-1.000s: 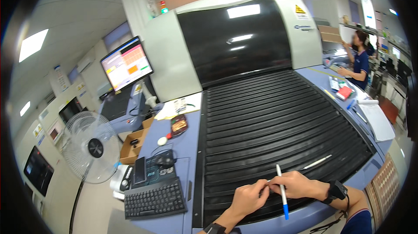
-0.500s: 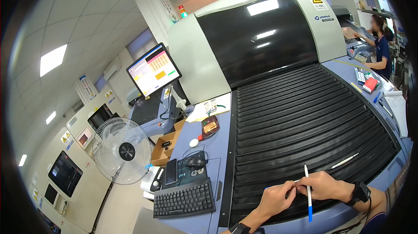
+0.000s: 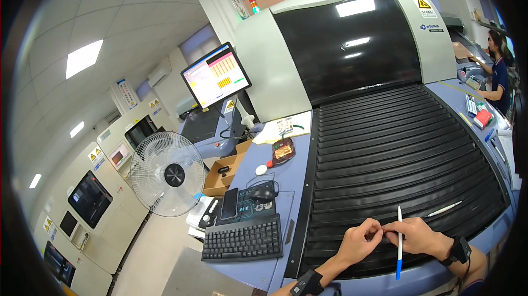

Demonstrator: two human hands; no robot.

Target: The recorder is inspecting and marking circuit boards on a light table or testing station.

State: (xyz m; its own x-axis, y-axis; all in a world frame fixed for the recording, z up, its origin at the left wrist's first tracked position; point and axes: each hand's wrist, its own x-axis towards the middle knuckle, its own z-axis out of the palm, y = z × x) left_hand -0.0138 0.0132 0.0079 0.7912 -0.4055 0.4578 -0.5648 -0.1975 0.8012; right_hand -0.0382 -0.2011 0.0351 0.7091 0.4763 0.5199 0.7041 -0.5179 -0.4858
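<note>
My right hand (image 3: pixel 421 238) is closed with a slim white pen (image 3: pixel 400 235) between its fingers. The pen stands nearly upright in the picture, its blue end toward me. Just left of it, my left hand (image 3: pixel 358 242) is pinched, its fingertips meeting those of the right hand. What lies between the left fingertips, if anything, is too small to make out. Both hands hover over the near part of a black ribbed machine bed (image 3: pixel 379 164). A second white pen (image 3: pixel 444 209) lies on the ribs beyond my right hand.
Left of the bed are a black keyboard (image 3: pixel 242 239), a mouse (image 3: pixel 262 192), a phone (image 3: pixel 229 204) and a dark red packet (image 3: pixel 283 152). A fan (image 3: pixel 175 175) stands farther left, near a monitor (image 3: pixel 216 75). At far right, a person (image 3: pixel 498 78) works at another machine.
The view has turned, so the scene sits farther right in the picture. A small blue tip beside my left hand and a white bit between the fingertips no longer show.
</note>
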